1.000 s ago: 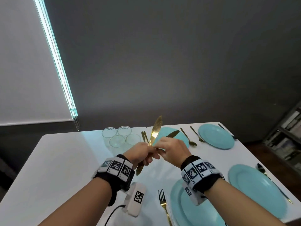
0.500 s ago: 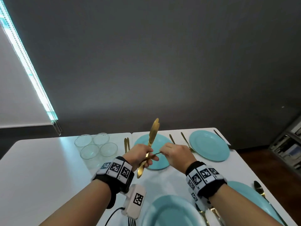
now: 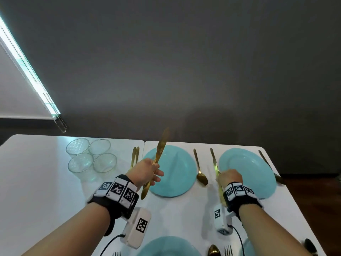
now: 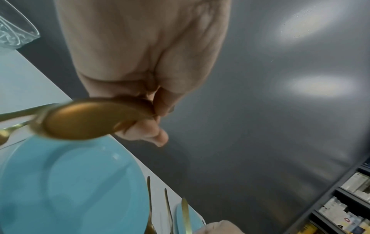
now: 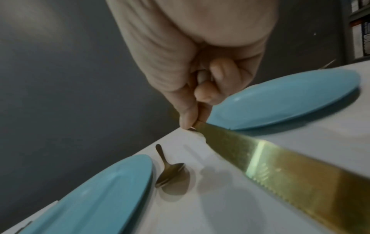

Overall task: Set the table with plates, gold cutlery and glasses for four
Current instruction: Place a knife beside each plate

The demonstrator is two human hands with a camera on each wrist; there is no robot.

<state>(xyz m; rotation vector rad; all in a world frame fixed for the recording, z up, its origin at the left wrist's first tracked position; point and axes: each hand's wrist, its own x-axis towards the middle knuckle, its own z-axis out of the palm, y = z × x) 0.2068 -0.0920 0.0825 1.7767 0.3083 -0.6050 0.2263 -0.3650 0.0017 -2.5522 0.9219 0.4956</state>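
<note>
**White worktop, far edge: a knife in each hand**

Grey wall backs the worktop (image 3: 46, 182). The right hand (image 3: 229, 177) grasps a gold knife (image 3: 215, 163), long axis towards the far edge, between spoon (image 3: 201, 175) and far-right plate (image 3: 247, 172). The left hand (image 3: 146, 171) clutches another knife (image 3: 159, 152) upright over the far-left plate (image 3: 177, 174); glasses (image 3: 90, 156) cluster leftward

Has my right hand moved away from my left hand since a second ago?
Yes. The right hand has swung right with its knife, from over the far left plate to the gap beside the spoon.
</note>
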